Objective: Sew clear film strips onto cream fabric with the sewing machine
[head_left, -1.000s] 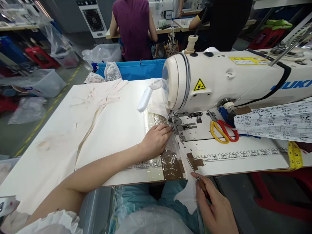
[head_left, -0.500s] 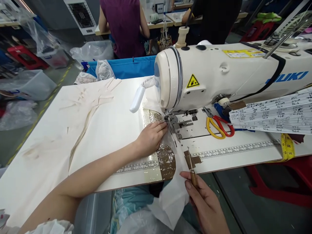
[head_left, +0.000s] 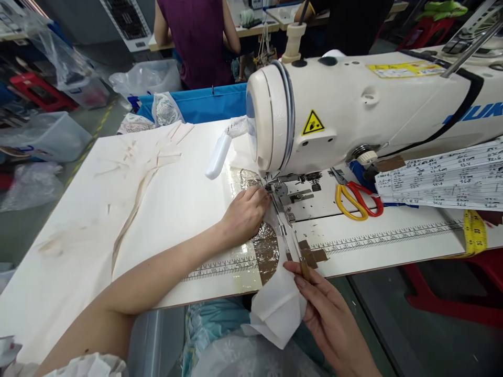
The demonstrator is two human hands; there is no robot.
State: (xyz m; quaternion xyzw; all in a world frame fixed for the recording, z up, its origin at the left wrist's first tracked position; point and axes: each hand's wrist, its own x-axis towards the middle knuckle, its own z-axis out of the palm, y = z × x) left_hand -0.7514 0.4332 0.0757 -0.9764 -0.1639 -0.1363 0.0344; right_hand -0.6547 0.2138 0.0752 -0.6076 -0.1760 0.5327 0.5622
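My left hand [head_left: 244, 215] lies on thin white fabric [head_left: 277, 309] at the left of the presser foot [head_left: 275, 189] of a white sewing machine [head_left: 353, 110], fingers curled and pressing the cloth down. My right hand [head_left: 330, 319] is at the table's front edge, pinching a thin wooden-handled pointed tool [head_left: 299, 257] together with the hanging end of the fabric. The tool's metal tip points up toward the needle area. Shiny tape patches [head_left: 267, 251] lie under the cloth.
Red and yellow scissors [head_left: 356, 198] lie on the machine bed, with printed paper sheets [head_left: 444, 178] and a yellow tape measure [head_left: 474, 231] to the right. Fabric strips [head_left: 157, 152] lie on the table's far left. A blue bin [head_left: 204, 104] stands behind. A person in purple [head_left: 196, 36] works beyond.
My right hand has moved up and left to the table edge, bringing the tool's tip closer to the presser foot. The hanging fabric is gathered higher. My left hand stays put.
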